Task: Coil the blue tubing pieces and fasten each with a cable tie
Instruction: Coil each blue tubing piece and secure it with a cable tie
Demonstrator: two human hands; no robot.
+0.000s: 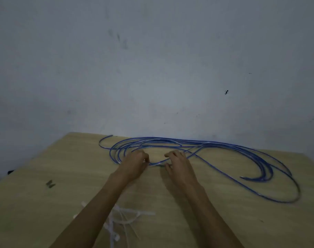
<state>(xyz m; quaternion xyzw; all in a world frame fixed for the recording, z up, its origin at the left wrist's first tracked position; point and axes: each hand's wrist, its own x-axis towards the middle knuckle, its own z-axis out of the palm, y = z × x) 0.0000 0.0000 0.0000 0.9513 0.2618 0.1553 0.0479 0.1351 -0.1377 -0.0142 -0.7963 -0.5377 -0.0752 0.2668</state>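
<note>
The blue tubing [202, 149] is lying in loose loops on the far part of the table [36, 176], close to the wall [152, 68], and it is spreading toward the right edge. The left hand [134, 162] and the right hand [177, 162] are resting at the near side of the loops. The fingers of both hands are curling and pinching one strand between them. The white cable ties [124, 219] are lying in a small heap near the front, partly under the left forearm. The left part of the table is staying open.
</note>
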